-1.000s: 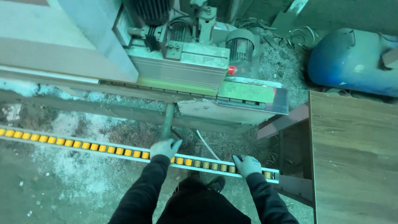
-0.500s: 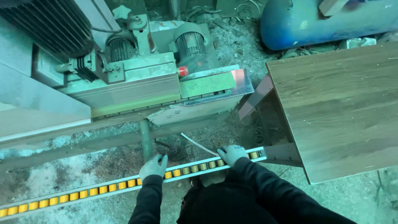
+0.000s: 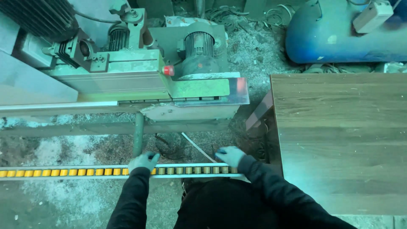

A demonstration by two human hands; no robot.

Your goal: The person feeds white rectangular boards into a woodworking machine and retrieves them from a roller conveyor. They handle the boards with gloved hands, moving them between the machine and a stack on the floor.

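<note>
Head view: both gloved hands rest on the roller rail (image 3: 85, 172), a long bar of yellow rollers that runs left to right just in front of the person. The left hand (image 3: 143, 162) curls its fingers over the rail's far edge; the right hand (image 3: 229, 156) lies near the rail's right end, fingers bent down on it, though I cannot tell how firmly it grips. A thin strip (image 3: 198, 147) slants away beside the right hand. Beyond stands the green machine (image 3: 140, 80) over sawdust. A brown panel (image 3: 343, 140) lies close on the right, with a blue tank (image 3: 339, 34) behind.
</note>
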